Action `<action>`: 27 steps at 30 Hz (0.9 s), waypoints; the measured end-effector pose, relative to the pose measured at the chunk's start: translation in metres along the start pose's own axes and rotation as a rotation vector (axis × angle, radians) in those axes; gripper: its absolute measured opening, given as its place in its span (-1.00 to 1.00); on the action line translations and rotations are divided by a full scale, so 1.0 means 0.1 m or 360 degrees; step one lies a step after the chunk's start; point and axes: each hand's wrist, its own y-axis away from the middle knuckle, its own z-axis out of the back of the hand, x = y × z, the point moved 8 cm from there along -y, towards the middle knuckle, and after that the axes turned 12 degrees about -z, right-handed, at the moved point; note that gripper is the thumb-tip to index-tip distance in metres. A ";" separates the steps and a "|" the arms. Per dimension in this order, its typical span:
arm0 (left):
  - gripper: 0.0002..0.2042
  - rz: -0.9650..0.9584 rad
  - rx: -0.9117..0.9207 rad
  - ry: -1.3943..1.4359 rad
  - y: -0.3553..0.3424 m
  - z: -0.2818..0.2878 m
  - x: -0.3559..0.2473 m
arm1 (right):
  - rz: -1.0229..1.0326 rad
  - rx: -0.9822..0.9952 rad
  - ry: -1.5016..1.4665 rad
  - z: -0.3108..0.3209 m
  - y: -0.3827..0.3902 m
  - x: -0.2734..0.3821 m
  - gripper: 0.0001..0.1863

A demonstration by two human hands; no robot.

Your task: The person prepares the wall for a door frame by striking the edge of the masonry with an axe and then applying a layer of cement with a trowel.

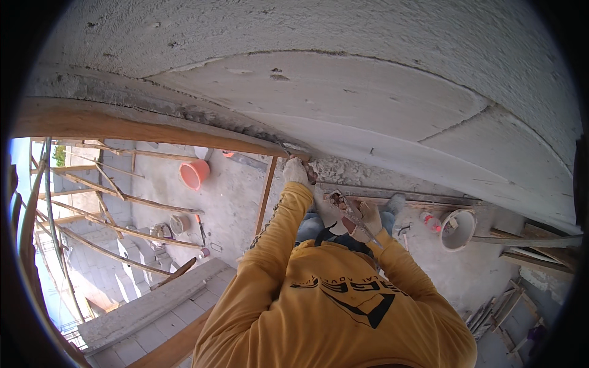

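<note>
My left hand (296,172), in a pale work glove, is raised to the end of a long wooden beam (159,132) set along the plastered wall. Its fingers are curled, and a small reddish-brown shape shows beside them; what they grip is hard to make out. Lower and to the right, my right hand (369,219), also gloved, is closed at the side of a long mortar-smeared tool (354,221) that looks like a trowel. Brownish lumps lie at the tool's far end. A thin wooden post (265,195) stands below the beam, left of my left hand.
Rough mortar rubble (350,172) lies along the wall's foot. A white bucket (458,230) and a red-capped bottle (431,222) stand at right. An orange bucket (194,175) sits at left, beyond slanting poles (132,199). Boards (543,245) jut in at far right.
</note>
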 end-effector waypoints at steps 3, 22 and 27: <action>-0.73 0.0029 0.0377 0.0207 -0.06 0.20 0.11 | 0.0045 0.0032 -0.0071 0.06 -0.04 0.11 -0.71; -0.81 0.0052 -0.0454 -0.0469 -0.07 -0.12 -0.18 | 0.0047 0.0163 0.0769 -0.51 -0.17 -0.34 -0.76; -0.83 -0.0040 -0.0396 -0.0122 -0.19 -0.32 -0.23 | -0.0264 0.0281 -0.0028 -0.68 -0.19 -0.90 -0.71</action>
